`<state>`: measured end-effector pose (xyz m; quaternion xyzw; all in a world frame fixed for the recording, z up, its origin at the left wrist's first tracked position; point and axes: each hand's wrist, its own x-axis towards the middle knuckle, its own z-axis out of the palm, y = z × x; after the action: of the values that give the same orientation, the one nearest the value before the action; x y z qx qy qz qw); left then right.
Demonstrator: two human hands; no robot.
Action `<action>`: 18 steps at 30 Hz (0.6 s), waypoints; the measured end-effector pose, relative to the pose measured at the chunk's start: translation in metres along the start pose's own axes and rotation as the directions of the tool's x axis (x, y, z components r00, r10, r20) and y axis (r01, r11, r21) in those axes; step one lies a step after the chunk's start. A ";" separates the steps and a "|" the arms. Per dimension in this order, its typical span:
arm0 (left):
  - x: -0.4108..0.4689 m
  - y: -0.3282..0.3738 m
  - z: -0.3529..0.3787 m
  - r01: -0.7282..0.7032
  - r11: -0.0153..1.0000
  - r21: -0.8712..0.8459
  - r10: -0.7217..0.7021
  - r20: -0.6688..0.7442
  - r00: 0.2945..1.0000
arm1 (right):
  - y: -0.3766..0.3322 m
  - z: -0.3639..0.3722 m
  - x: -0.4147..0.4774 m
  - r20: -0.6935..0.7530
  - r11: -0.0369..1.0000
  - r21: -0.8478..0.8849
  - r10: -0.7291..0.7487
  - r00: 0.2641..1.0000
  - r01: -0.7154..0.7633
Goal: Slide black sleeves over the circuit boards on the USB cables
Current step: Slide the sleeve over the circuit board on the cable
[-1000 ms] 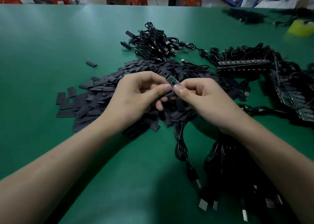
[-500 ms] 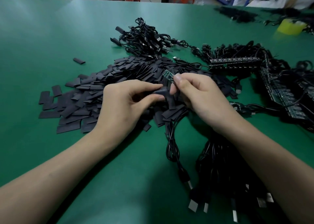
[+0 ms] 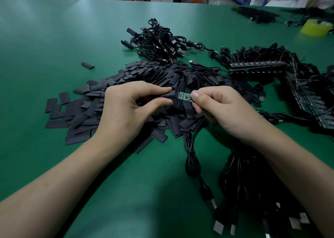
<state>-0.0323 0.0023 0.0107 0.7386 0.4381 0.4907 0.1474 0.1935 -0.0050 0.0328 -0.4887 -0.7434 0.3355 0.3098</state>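
Your left hand (image 3: 126,111) has a narrow grip: thumb and forefinger pinch a black sleeve (image 3: 169,95) by its near end. Your right hand (image 3: 226,111) has an equally tight grip, pinching the right end of a small green circuit board (image 3: 184,95). The sleeve's mouth meets the board's left end, and nearly all of the board shows bare. Both are held up just above the big pile of loose sleeves (image 3: 144,75) on the green table (image 3: 45,39). A black cable (image 3: 192,156) drops from under your right hand and lies looped on the table. A tangled bundle of cables (image 3: 159,40) sits beyond the pile, strips of boards (image 3: 256,65) lie to the right, and one stray sleeve (image 3: 87,65) lies apart on the left.
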 end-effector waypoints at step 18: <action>0.000 -0.002 -0.003 -0.010 0.998 0.067 0.005 0.078 0.997 | -0.004 0.001 -0.004 0.024 0.995 -0.103 0.010 1.000 -0.007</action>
<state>-0.0362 0.0025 0.0107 0.7633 0.4457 0.4470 0.1375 0.1916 -0.0101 0.0347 -0.5031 -0.7613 0.3038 0.2738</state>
